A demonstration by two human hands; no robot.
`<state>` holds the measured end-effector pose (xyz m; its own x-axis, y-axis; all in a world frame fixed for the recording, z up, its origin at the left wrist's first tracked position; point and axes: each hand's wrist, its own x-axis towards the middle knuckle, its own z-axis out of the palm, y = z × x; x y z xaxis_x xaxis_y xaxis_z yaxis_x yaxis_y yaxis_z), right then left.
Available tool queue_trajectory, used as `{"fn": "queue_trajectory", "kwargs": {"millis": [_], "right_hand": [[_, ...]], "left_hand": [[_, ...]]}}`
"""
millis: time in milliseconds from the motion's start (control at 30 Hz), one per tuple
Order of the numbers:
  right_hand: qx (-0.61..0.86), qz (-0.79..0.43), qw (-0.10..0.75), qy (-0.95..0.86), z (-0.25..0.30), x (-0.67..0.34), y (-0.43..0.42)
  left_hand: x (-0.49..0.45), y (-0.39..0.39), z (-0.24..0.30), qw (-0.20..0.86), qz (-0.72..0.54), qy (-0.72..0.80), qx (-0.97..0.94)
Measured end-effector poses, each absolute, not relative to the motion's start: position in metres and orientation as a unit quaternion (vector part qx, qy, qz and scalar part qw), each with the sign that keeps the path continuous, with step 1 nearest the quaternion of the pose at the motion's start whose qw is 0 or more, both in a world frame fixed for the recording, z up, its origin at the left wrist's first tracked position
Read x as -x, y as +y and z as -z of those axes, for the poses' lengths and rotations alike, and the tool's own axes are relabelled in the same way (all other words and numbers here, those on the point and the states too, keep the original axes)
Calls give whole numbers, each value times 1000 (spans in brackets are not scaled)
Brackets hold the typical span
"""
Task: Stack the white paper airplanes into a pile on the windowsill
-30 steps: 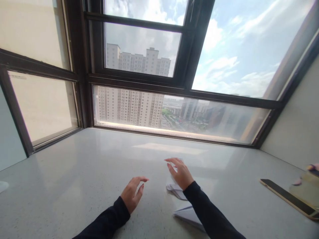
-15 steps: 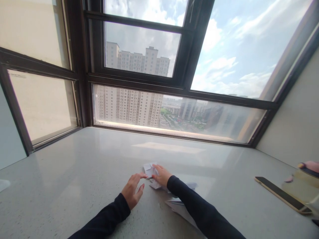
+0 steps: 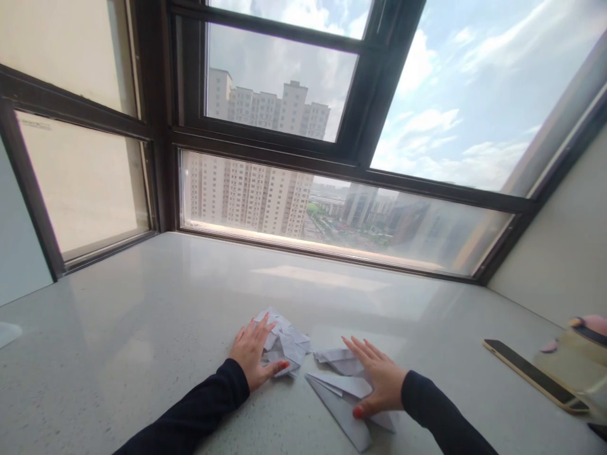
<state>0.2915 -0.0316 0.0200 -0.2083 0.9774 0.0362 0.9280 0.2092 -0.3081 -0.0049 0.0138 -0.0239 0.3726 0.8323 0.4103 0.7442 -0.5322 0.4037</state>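
Note:
My left hand (image 3: 253, 355) lies flat, fingers stretched out, on a crumpled folded white paper piece (image 3: 284, 341) on the pale stone sill (image 3: 142, 341). My right hand (image 3: 377, 379) rests open with fingers apart on a pile of folded white paper shapes (image 3: 339, 395), one with a long pointed wing reaching toward me. Both arms wear dark sleeves. The two paper piles sit side by side, a small gap between them.
A phone (image 3: 526, 373) lies on the sill at the right. A pink and yellowish object (image 3: 585, 351) shows blurred at the right edge. Dark-framed windows (image 3: 265, 151) close the far side, a wall (image 3: 564, 240) the right.
My right hand carried a folded paper leftward to my left hand, then moved back right onto the other papers. My left hand now lies flat on the moved piece.

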Motion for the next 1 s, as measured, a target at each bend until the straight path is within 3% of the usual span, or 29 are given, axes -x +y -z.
{"fn": "queue_trajectory", "kwargs": {"millis": [133,400,600,800,900,1000], "right_hand": [[608,-148,109,-772,-3,-279,-25],[512,-173,310,-782,-8,-185,-1],[468,-150,415,-766,-10,-196,-5],[624,6,344,-701,-3,-225,4],[654,-31,286,-700,4,-219,5],[613,-110,299,-723,2,-199,0]], "left_hand": [[5,13,22,85,-263,472,-837],[9,15,19,104,-286,465,-832],[10,19,14,145,-371,395,-828],[12,14,-1,150,-444,381,-797],[10,11,-3,174,-460,383,-782],[4,8,3,226,-448,354,-790]]}}
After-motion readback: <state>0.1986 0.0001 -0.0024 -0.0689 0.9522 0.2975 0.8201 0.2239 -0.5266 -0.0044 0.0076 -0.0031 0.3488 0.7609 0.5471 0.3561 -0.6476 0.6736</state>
